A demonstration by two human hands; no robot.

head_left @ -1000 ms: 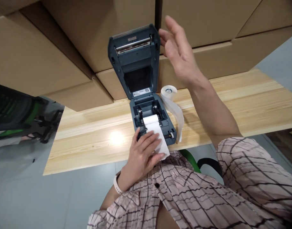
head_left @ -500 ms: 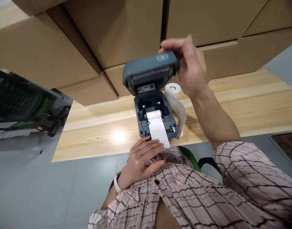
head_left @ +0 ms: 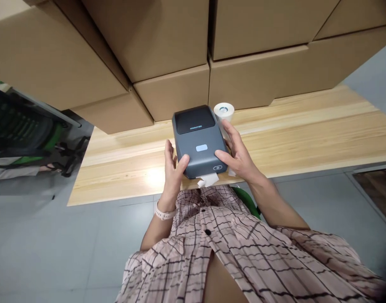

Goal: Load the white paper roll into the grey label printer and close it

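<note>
Printer (head_left: 197, 158), dark blue-grey and lid down, sits at the near edge of a pale wooden table (head_left: 117, 158), framed by two bare hands. We see the left hand (head_left: 174, 171) spread wide, its thumb on the near left corner of the casing and its fingers raised along the left flank; whether those fingers touch the side, we cannot tell. On the right, we find the right hand (head_left: 240, 156) wide as well, thumb laid over the top near the right edge, fingers stretched toward the far end, partly hidden by the body of the machine. How hard either hand presses, we cannot tell.

From the near face of the printer, we note a short tongue of white paper (head_left: 209, 180) hanging out at the table's edge. Just beside the far right corner stands a white paper roll (head_left: 223, 110) with a blue-ringed core, partly hidden behind the right hand. On top, we make out a glossy black window (head_left: 195, 119) with small pale lettering and, nearer, a light blue rectangle (head_left: 201, 147).

Brown cardboard boxes (head_left: 177, 94) line the far side of the table. Nearest us, a pale wristband (head_left: 164, 212) circles the left wrist above a pink checked shirt (head_left: 230, 248).
</note>
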